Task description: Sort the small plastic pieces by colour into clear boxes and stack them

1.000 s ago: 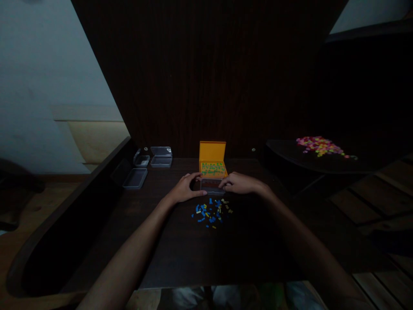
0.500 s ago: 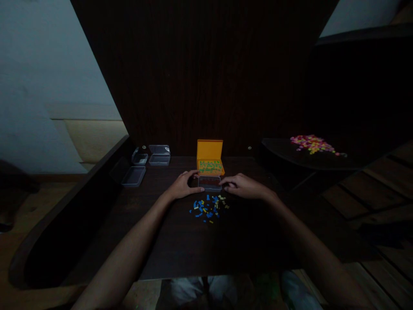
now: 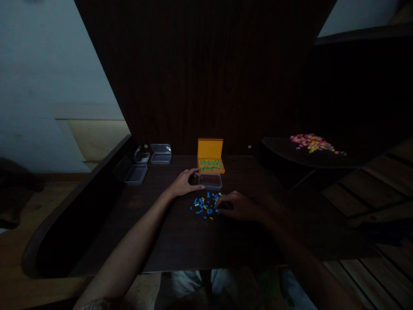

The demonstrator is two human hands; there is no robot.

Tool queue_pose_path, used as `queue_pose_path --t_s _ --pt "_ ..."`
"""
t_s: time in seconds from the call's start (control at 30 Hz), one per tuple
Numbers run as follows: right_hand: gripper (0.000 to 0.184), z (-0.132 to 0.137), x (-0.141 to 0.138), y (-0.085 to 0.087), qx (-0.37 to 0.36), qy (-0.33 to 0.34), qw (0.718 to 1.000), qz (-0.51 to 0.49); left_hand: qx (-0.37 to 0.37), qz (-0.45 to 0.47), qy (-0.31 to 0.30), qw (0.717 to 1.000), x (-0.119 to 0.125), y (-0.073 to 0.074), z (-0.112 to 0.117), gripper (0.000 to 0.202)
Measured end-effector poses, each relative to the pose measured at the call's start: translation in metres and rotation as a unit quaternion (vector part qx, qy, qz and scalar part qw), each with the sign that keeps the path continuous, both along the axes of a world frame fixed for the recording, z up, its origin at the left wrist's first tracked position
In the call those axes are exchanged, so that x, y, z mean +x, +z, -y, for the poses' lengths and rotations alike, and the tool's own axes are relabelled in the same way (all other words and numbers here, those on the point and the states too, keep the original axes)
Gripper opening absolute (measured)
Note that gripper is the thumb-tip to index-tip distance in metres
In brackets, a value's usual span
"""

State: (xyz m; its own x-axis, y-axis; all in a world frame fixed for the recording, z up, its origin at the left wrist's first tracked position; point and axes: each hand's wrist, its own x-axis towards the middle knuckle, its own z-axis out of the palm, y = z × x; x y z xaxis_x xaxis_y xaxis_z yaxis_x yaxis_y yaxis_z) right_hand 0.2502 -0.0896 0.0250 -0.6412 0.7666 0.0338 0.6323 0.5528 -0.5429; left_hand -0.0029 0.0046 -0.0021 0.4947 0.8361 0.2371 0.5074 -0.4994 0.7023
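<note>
A clear plastic box [image 3: 210,187] stands in the middle of the desk, with dark reddish bits or the desk's colour showing through it. My left hand [image 3: 184,183] holds its left side, thumb at the front corner and fingers behind. Nearer to me lies a scattered pile of small blue and yellow pieces [image 3: 200,204], like tiny building bricks. Over the pile's right edge is my right hand [image 3: 237,206], fingers curled towards the thumb; whatever is between the fingertips is too small and dark to make out. Directly behind the clear box, an orange box [image 3: 210,149] with its lid up contains green pieces.
Several clear boxes stand at the left: one open box [image 3: 161,159] at the back, a smaller box [image 3: 142,158] and another box [image 3: 136,174] by the side panel [image 3: 80,206]. Colourful beads [image 3: 311,142] lie heaped on a raised shelf [image 3: 274,146] at the right.
My right hand has moved from the clear box's right side towards me, down to the right edge of the pile. My left hand stays on the box.
</note>
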Motion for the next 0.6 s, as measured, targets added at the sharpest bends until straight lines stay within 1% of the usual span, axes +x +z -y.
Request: queue_pose_path --t_s 0.1,0.2,0.33,0.47,0.6 --pt "0.019 0.004 -0.005 -0.002 0.002 -0.006 1.000 0.005 0.002 -0.002 0.003 1.000 0.000 0.001 0.001 0.074" --pt "0.021 0.006 -0.010 -0.003 0.005 -0.010 1.000 0.010 0.002 -0.006 0.005 1.000 0.001 0.002 0.002 0.074" --pt "0.024 0.008 -0.016 -0.004 0.016 -0.018 0.998 0.054 0.004 -0.011 0.008 1.000 0.001 0.003 0.003 0.072" --pt "0.024 0.009 -0.016 -0.004 0.019 -0.017 0.998 0.065 0.004 -0.014 0.007 1.000 0.001 0.003 0.002 0.072" --pt "0.025 0.009 -0.016 -0.006 0.010 -0.040 0.996 0.079 -0.001 -0.012 0.007 1.000 0.001 0.003 0.002 0.074"
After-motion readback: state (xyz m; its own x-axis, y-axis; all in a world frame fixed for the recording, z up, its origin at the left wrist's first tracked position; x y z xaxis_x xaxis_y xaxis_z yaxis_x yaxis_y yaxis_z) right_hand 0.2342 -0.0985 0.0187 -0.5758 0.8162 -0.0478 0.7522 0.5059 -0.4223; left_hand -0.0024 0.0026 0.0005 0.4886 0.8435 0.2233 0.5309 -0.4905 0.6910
